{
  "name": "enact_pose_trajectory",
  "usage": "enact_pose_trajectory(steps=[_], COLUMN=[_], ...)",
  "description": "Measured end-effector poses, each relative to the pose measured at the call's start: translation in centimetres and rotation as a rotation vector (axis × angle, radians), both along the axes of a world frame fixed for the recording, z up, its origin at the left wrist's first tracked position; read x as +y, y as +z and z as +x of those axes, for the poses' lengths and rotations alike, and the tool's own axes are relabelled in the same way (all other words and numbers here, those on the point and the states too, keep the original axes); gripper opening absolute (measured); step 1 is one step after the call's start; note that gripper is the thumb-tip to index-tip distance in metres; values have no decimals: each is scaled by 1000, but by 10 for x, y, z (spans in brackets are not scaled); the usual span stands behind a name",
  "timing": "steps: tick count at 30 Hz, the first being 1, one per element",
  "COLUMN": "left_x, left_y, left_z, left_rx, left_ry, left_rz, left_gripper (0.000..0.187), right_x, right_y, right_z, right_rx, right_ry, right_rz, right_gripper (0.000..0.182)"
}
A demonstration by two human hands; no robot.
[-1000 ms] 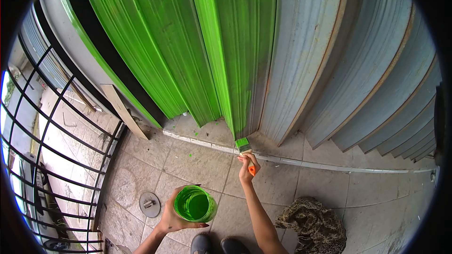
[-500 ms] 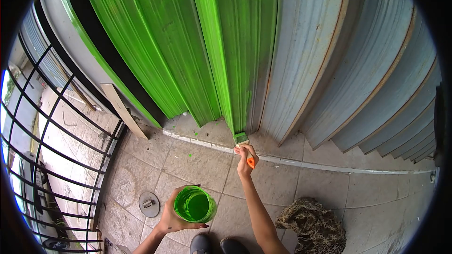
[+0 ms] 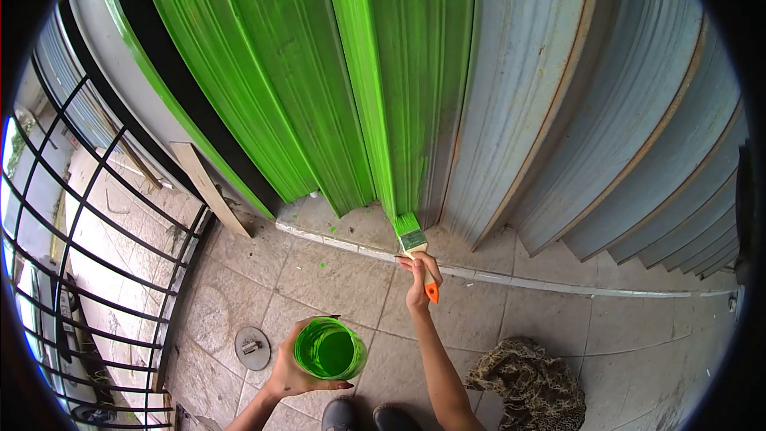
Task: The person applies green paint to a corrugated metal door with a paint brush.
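My right hand (image 3: 419, 278) is closed around the handle of a flat paintbrush (image 3: 411, 241), whose orange handle end sticks out below the fingers. Green paint coats the bristles, which are at the bottom end of a folded metal panel (image 3: 405, 112). That panel is mostly green, with a greyish strip along its lower right side. In my left hand (image 3: 295, 369) is a clear container of green paint (image 3: 329, 349), gripped round its side and seen from above. The paint lies in the bottom, and green smears cover the inner wall.
Unpainted grey folded panels (image 3: 519, 96) with rusty edges continue to the right. A black metal grille (image 3: 104, 247) stands at the left, near a leaning wooden board (image 3: 209, 187). A patterned cloth (image 3: 531, 383) and a round metal cover (image 3: 253, 347) lie on the tiled floor (image 3: 335, 287).
My right hand has moved slightly down and right with the paintbrush, and more of the green bristles now show. My left hand and the paint container have hardly moved.
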State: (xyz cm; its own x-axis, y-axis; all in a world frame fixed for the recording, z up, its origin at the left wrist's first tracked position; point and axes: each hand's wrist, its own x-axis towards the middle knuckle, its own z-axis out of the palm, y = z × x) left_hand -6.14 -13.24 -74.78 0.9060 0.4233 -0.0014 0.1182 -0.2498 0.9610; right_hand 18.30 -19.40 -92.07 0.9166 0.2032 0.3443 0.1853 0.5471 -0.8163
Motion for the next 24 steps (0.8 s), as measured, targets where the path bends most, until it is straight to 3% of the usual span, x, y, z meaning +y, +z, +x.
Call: enact_pose_trajectory(steps=[7, 12, 15, 20, 24], left_x=[-3, -1, -2, -2, -3], left_y=[1, 2, 3, 2, 4], left_z=[-1, -1, -1, -1, 2], left_rx=[-4, -10, -2, 1, -9], left_ry=[2, -12, -9, -2, -4], left_rz=[-22, -9, 2, -12, -25], left_gripper=[102, 102, 102, 103, 103], right_x=[-6, -1, 15, 6, 6], right_y=[-18, -37, -34, 26, -6], right_z=[-2, 1, 14, 13, 10], right_rx=[148, 345, 238, -8, -33], right_ry=[42, -94, -43, -70, -52], right_rz=[-123, -78, -68, 14, 46], right_gripper=[28, 19, 17, 16, 17])
